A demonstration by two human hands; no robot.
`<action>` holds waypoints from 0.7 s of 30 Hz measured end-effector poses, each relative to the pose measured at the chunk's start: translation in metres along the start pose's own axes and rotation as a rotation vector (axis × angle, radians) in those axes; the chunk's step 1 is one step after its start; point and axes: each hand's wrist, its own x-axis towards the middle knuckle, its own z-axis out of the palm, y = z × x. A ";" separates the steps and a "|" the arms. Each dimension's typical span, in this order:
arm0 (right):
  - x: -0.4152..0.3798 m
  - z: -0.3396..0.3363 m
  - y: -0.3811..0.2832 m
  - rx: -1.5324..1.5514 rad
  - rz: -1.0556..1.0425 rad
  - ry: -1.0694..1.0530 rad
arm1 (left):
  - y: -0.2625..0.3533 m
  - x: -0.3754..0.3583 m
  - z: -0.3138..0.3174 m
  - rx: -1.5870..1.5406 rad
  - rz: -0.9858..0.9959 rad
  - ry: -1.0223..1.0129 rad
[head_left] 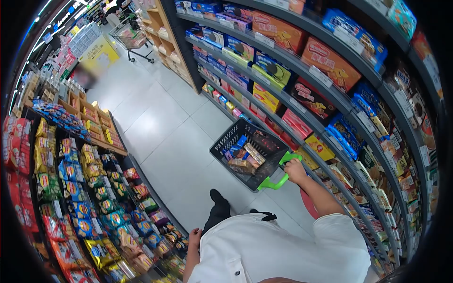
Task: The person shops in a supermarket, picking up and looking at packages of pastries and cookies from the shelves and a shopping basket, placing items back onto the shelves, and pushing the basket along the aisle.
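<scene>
My right hand [295, 171] is closed around the bright green handle [275, 183] of a dark grey shopping basket [271, 141] with slotted walls. Inside the basket lie a blue snack package [240, 149], a long narrow pack [255, 154] and a brownish, shiny package [242, 165]. My left hand [194, 236] hangs beside my left thigh, fingers loosely curled, with nothing visible in it. It is nearest to the lower snack shelves on the left.
Tall shelves of boxed biscuits [330, 63] run close along my right. Bagged snacks [78, 193] fill the racks on my left. Between them the tiled floor [158, 122] leads towards a shopping cart [132, 38] and a yellow display [100, 54]. A blurred shape shows at the far left.
</scene>
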 end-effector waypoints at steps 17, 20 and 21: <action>0.175 -0.018 -0.050 -0.103 0.066 -0.156 | 0.111 0.164 -0.168 -0.145 -0.101 -0.041; 0.200 -0.014 -0.049 -0.072 0.048 -0.069 | 0.132 0.181 -0.172 -0.098 -0.081 -0.086; 0.211 -0.015 -0.050 -0.061 0.036 -0.049 | 0.140 0.187 -0.170 -0.035 -0.091 -0.094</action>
